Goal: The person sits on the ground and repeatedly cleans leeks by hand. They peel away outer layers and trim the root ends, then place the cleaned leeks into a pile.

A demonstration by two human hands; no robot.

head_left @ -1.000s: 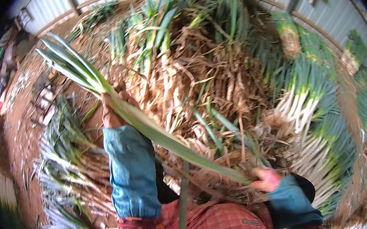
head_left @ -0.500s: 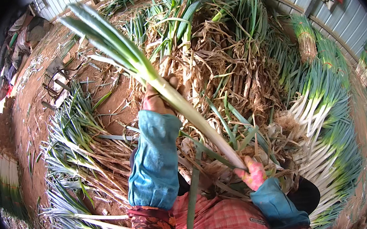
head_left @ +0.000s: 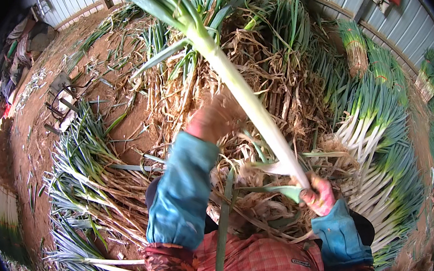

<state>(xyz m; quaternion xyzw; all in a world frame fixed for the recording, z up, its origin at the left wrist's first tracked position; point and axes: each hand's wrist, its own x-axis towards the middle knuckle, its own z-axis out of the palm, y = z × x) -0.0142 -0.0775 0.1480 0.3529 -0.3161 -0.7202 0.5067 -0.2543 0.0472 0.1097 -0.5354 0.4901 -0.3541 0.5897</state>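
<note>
My right hand is closed round the root end of a long green onion. The onion slants up and to the left, its white shaft in the middle and its green leaves at the top. A loose leaf strip hangs beside my right fingers. Smeared by motion, my left hand is close to the left side of the shaft; its fingers cannot be made out. Peeled leaves and dry husks lie in front of my lap, and one long green leaf lies across my red checked apron.
Unpeeled onions with brown husks are heaped ahead. Clean white-stemmed onions lie in rows at my right, and more onions at my left. A metal-and-wood frame stands at the far left. Tied bundles lean by the metal wall.
The onion has swung rightward and stands steeper. My right hand has moved right with its root end. My left hand has come off its grip on the shaft and moved lower. A leaf has peeled away.
</note>
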